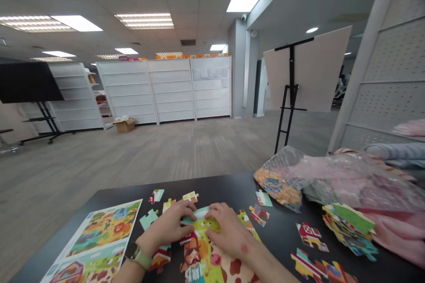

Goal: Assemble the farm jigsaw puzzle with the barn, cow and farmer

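Note:
A partly joined jigsaw puzzle (210,258) lies on the dark table, showing a bearded farmer, a pig and a brown-spotted cow. At its top edge is a light-blue and green puzzle piece (200,215). My left hand (173,224) grips this piece from the left, fingers bent over it and thumb lower down. From the right, my right hand (226,230) holds the same area between fingers and thumb. Both hands partly hide the piece, so I cannot tell whether it is fully seated. Loose pieces lie beside them, including a teal piece (149,219) and a purple-orange piece (259,215).
A printed picture sheet (105,234) lies at the left. On the right are a stack of puzzle pieces (350,227), a red barn piece (311,235) and a clear bag of pieces (279,185). Pink wrapped fabric (348,181) fills the table's right side.

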`<state>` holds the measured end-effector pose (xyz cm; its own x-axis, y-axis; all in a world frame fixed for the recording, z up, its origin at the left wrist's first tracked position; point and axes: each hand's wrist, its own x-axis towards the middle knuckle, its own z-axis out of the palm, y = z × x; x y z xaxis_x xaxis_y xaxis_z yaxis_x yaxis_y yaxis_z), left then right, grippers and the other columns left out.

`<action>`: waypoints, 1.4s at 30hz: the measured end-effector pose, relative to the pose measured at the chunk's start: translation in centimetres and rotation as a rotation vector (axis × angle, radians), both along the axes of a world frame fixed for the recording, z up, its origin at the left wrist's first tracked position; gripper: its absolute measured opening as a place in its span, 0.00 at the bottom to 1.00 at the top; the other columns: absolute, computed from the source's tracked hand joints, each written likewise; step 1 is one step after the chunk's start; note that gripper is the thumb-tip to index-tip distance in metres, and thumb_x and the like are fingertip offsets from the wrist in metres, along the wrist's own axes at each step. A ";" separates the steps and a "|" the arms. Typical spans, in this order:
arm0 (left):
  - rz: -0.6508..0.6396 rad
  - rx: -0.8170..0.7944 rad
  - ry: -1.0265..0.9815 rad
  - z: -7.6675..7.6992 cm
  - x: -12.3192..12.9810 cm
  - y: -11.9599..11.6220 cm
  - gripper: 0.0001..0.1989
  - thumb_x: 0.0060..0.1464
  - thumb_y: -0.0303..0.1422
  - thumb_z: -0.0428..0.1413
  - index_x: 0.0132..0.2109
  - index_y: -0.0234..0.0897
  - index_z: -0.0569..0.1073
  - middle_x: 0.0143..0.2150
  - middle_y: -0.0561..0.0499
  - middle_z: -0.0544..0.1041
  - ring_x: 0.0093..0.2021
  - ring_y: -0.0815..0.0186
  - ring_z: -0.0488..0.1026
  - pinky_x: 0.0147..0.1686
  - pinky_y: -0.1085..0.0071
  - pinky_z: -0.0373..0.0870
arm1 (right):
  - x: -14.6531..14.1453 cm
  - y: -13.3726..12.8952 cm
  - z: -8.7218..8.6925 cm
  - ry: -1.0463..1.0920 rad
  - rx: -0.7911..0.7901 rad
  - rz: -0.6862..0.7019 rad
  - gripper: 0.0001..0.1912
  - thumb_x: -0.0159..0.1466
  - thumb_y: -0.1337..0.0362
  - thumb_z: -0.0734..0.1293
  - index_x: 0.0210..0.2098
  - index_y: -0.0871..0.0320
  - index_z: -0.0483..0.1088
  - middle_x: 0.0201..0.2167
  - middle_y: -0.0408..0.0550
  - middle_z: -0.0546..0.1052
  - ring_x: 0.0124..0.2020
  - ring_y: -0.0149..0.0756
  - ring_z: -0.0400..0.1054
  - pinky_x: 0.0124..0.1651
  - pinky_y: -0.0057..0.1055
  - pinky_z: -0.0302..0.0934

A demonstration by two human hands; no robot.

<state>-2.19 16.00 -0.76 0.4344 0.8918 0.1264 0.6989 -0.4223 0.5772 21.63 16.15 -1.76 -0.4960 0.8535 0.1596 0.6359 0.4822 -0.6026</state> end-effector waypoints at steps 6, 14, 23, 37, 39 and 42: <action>0.020 0.038 -0.037 0.5 -0.5 0.4 0.07 0.54 0.31 0.59 0.39 0.43 0.80 0.51 0.48 0.78 0.54 0.57 0.74 0.57 0.65 0.66 | -0.1 0.0 0.2 -0.024 0.002 -0.010 0.17 0.58 0.63 0.69 0.47 0.53 0.77 0.53 0.46 0.76 0.55 0.43 0.67 0.58 0.35 0.56; 0.333 -0.064 0.049 3.6 -8.5 -0.1 0.15 0.56 0.42 0.57 0.46 0.38 0.76 0.40 0.49 0.78 0.42 0.58 0.75 0.42 0.67 0.71 | 0.6 0.1 0.8 -0.120 -0.006 -0.077 0.21 0.57 0.64 0.68 0.50 0.60 0.76 0.49 0.56 0.77 0.52 0.52 0.68 0.57 0.42 0.57; 0.358 -0.404 0.354 3.1 -4.8 -3.2 0.29 0.20 0.36 0.74 0.37 0.44 0.77 0.37 0.56 0.77 0.33 0.59 0.73 0.26 0.71 0.58 | 0.8 0.6 1.1 -0.195 -0.026 -0.065 0.23 0.58 0.63 0.66 0.52 0.59 0.75 0.51 0.55 0.76 0.54 0.51 0.68 0.57 0.40 0.58; 0.230 -0.193 0.110 1.3 -3.8 -0.4 0.25 0.43 0.33 0.68 0.50 0.42 0.74 0.48 0.52 0.77 0.47 0.59 0.73 0.43 0.71 0.67 | 0.8 0.6 1.1 -0.151 -0.031 -0.070 0.22 0.56 0.64 0.67 0.50 0.58 0.75 0.51 0.53 0.75 0.53 0.48 0.68 0.57 0.39 0.58; 0.202 -0.165 0.075 1.1 -3.5 -0.2 0.24 0.45 0.33 0.67 0.52 0.42 0.74 0.50 0.51 0.76 0.47 0.59 0.73 0.46 0.70 0.67 | 0.7 0.5 1.2 -0.148 -0.029 -0.069 0.21 0.56 0.64 0.67 0.50 0.58 0.75 0.51 0.53 0.75 0.53 0.48 0.68 0.57 0.38 0.58; 0.155 -0.131 0.048 0.9 -3.2 -0.1 0.22 0.46 0.33 0.67 0.50 0.41 0.76 0.52 0.50 0.76 0.50 0.58 0.73 0.50 0.68 0.67 | 0.8 0.4 1.3 -0.142 -0.030 -0.067 0.21 0.56 0.65 0.67 0.50 0.57 0.76 0.51 0.53 0.76 0.53 0.47 0.68 0.57 0.37 0.58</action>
